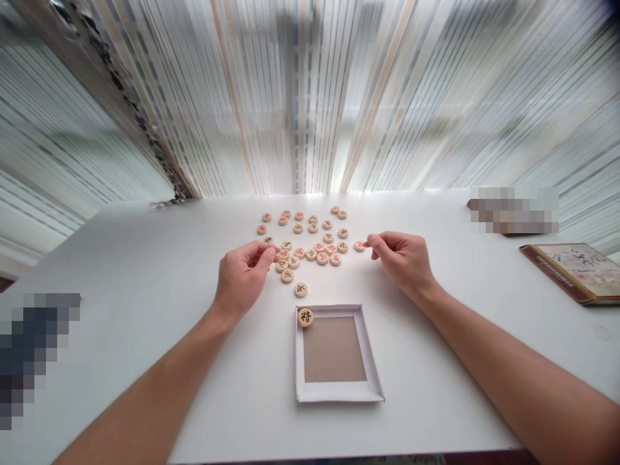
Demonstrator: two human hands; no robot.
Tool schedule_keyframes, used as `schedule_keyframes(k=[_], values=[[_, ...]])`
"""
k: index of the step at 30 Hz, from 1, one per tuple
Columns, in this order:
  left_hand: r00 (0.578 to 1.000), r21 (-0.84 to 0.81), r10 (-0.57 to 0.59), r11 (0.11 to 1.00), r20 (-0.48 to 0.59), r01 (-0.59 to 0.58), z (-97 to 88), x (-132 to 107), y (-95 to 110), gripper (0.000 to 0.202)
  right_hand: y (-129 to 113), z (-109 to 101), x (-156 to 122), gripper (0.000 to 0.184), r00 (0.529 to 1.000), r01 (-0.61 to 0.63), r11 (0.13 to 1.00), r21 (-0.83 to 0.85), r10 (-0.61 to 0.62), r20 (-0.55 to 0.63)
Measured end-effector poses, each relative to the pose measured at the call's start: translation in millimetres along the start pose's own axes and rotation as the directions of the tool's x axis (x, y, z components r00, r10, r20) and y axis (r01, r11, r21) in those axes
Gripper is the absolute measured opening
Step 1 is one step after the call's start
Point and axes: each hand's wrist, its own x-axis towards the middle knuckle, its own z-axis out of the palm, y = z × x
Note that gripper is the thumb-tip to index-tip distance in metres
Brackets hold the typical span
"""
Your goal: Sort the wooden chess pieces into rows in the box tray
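Several round wooden chess discs [310,236] with red or black characters lie scattered on the white table [145,271]. My left hand [242,276] curls at the left edge of the cluster, thumb and forefinger pinching a disc [269,241]. My right hand [402,258] reaches in from the right, fingertips closed on a red-marked disc [359,245]. Nearer to me lies a shallow white box tray [334,391] with a brown bottom; one black-marked disc [305,317] rests in its far left corner. Another single disc [301,289] lies just beyond the tray.
A brown box lid with printed artwork [576,271] lies at the table's right edge. Striped curtains [310,97] hang behind the table. Blurred-out patches sit at the far right and the near left.
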Motion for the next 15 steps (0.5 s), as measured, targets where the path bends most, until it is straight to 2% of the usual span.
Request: schedule_keyframes(k=[9, 15], values=[[0.999, 0.017, 0.005, 1.000, 0.033, -0.005, 1.7, -2.7, 1.1, 0.025, -0.5, -0.6, -1.2, 0.037, 1.000, -0.014, 1.000, -0.014, 0.014, 0.010], [1.000, 0.029, -0.011, 1.000, 0.011, 0.011, -2.1, 1.9, 0.1, 0.025, 0.0, 0.4, -1.1, 0.039, 1.000, -0.015, 1.000, -0.011, 0.015, 0.018]])
